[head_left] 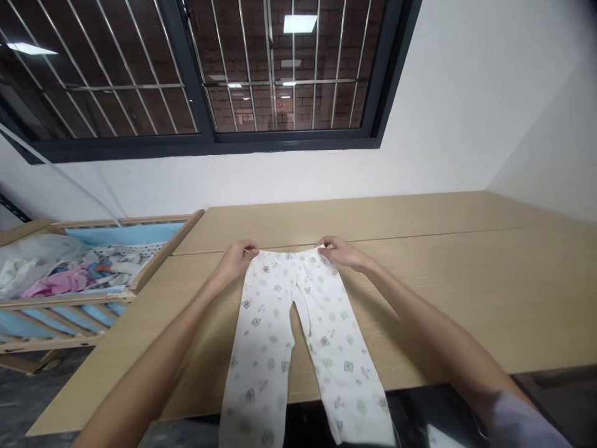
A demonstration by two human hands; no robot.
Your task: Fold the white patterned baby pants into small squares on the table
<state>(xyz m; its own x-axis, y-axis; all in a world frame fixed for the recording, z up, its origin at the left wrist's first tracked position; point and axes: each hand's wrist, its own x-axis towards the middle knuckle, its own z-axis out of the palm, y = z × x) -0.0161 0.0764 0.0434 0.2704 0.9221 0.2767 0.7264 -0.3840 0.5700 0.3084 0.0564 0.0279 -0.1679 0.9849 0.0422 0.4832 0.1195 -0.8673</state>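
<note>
A pair of white pants [275, 323] with a small green and grey print is spread out by its waistband over the wooden table. My left hand [239, 256] pinches the left corner of the waistband. At the other corner, my right hand [339, 251] grips the waistband between thumb and fingers. Both legs of the pants point toward me, and their lower ends reach past the table's front edge.
The wooden table [443, 286] runs along a white wall beneath a barred window [280, 140]. To the left stands a wooden crib [170, 252] with blue lining, holding a pile of clothes [65, 280]. Dark objects sit below the table's front edge.
</note>
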